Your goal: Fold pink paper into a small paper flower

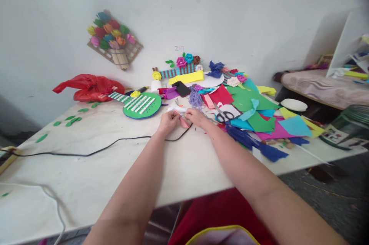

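Observation:
My left hand point(168, 120) and my right hand point(196, 117) meet over the middle of the white table point(115, 168), fingers curled. Between them they pinch a small pink paper piece point(183, 122). A white strip of paper point(176, 109) lies just behind the fingers, touching them. Beside my right hand lie purple yarn point(195, 99) and black-handled scissors point(224, 115). A black cable point(86, 153) runs from the left edge to a spot under my hands.
A green paper guitar point(141, 105) with white strips lies behind my left hand. Coloured paper sheets point(259, 118) pile up at the right. A red plastic bag point(89, 87), green paper leaves point(72, 119), paper flowers point(184, 61), a black phone point(181, 88) and a wall bouquet point(113, 39) are behind.

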Demonstrator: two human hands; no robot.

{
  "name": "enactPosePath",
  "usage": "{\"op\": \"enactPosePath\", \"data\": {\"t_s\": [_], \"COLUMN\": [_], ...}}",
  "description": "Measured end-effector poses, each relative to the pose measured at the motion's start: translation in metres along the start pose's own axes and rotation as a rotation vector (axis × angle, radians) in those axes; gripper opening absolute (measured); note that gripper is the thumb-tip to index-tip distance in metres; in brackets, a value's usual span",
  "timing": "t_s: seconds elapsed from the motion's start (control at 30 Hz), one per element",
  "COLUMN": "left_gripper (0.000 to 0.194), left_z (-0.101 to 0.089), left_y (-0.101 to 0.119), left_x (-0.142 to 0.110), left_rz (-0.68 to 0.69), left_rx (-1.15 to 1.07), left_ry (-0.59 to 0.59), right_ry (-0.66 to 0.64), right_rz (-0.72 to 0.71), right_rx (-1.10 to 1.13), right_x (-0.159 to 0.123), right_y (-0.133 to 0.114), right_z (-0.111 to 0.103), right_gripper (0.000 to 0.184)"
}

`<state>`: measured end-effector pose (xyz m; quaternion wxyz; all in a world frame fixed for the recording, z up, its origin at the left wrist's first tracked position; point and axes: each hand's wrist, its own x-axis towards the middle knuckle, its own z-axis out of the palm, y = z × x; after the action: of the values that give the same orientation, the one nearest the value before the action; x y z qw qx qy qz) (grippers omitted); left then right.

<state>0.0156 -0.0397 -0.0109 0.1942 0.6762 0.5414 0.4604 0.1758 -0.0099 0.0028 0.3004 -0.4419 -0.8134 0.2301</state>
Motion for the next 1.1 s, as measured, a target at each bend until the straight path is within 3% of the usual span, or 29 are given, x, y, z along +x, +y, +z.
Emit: {"op": "enactPosePath", "data": {"t_s": [0.23,0.37,0.57,0.73,1.1], "left_gripper": [0.016,0.015,0.014,0.015,0.02], "left_z": [0.0,0.0,-0.001,-0.002,-0.001], "left_y": [0.001,0.001,0.003,0.004,0.005], "left_x": [0.0,0.0,-0.001,-0.001,-0.001], "left_rz": [-0.015,-0.015,-0.016,-0.007,-0.015], "left_rx": [-0.01,-0.011,0.008,0.015,-0.025], "left_ry": [-0.004,-0.008,-0.007,-0.006,-0.005], "right_ry": [-0.043,-0.022,0.004,0.043,0.029], "right_rz": [-0.002,-0.006,0.006,0.007,-0.034], "right_rx": [0.182,0.146,0.107,0.058,-0.028], "right_x": [-0.001,-0.003,-0.003,0.003,0.004], "right_y": [0.003,0.0,0.002,0.013,0.015], "right_z": [-0.002,-0.002,0.002,0.012,0.012], "right_gripper": [0.021,0.019,0.039,0.023,0.02]}}
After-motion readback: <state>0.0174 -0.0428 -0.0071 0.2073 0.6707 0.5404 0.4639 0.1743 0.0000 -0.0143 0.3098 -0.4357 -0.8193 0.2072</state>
